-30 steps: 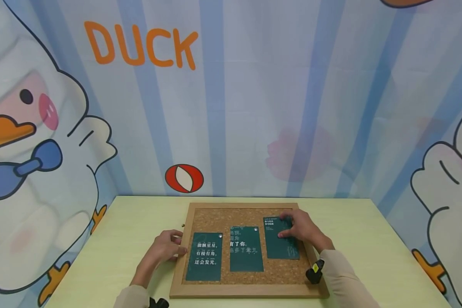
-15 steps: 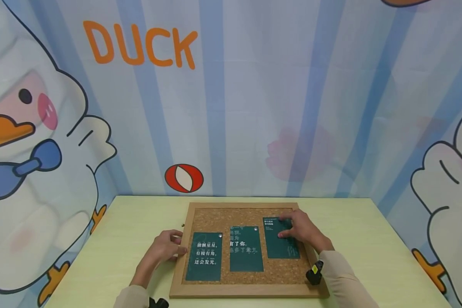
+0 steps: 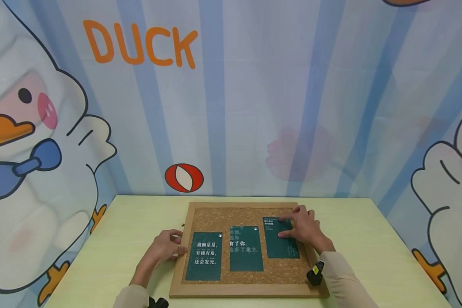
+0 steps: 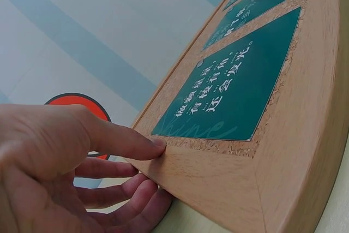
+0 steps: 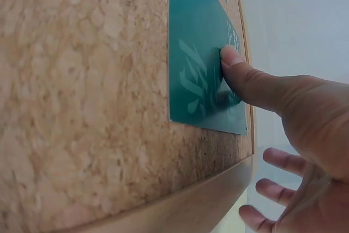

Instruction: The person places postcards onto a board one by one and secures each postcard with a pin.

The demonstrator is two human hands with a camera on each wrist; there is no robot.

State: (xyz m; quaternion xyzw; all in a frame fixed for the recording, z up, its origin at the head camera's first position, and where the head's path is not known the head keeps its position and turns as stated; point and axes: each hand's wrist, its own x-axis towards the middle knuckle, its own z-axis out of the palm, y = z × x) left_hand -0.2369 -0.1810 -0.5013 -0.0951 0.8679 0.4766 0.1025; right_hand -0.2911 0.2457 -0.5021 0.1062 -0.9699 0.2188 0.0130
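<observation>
A wood-framed cork board (image 3: 246, 278) lies on the table, bearing three dark green cards printed with white writing. At the board's left edge my left hand (image 3: 164, 247) grips the frame; in the left wrist view its thumb (image 4: 139, 144) is on top and its fingers curl at the outer side. My right hand (image 3: 306, 229) touches the right card (image 3: 281, 248) near its top right, thumb and forefinger apart on its face. Its other fingers (image 5: 275, 192) stand out off the board in the right wrist view. The card's top right corner is hidden by the hand.
The left card (image 3: 204, 256) and the middle card (image 3: 246, 250) each have a small round pale pin at the top right corner. A tiny dark object (image 3: 183, 225) lies left of the board. A printed duck curtain (image 3: 254, 107) hangs behind the pale table (image 3: 342, 239).
The right hand's outer fingers have lifted and spread, while its thumb and forefinger stay on the right card. The left hand and the board have not moved.
</observation>
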